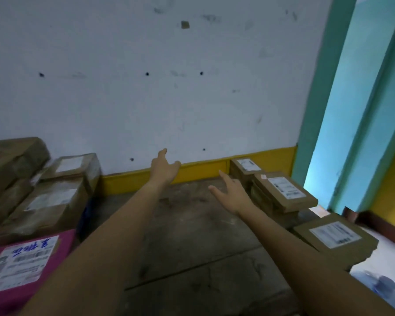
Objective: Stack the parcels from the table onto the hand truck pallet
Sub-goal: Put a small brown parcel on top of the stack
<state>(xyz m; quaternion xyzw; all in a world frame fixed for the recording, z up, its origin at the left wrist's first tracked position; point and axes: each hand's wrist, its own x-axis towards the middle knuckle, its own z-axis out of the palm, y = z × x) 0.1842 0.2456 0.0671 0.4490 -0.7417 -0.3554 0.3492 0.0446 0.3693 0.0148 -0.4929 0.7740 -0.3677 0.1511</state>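
Note:
Both my arms reach forward over a worn wooden table [187, 226]. My left hand [163, 168] hovers near the far yellow edge, fingers spread, holding nothing. My right hand [232, 193] is open too, palm down, just left of a stack of flat brown parcels [283, 190] with white labels. Another flat brown parcel [335, 238] lies at the table's right edge. On the left sit several larger brown boxes [48, 201] and a pink parcel [21, 263] with a label. No hand truck pallet is in view.
A white wall [157, 87] stands right behind the table, with a yellow rail [203, 171] along its base. A teal pillar [351, 110] rises at the right. White floor shows at the lower right.

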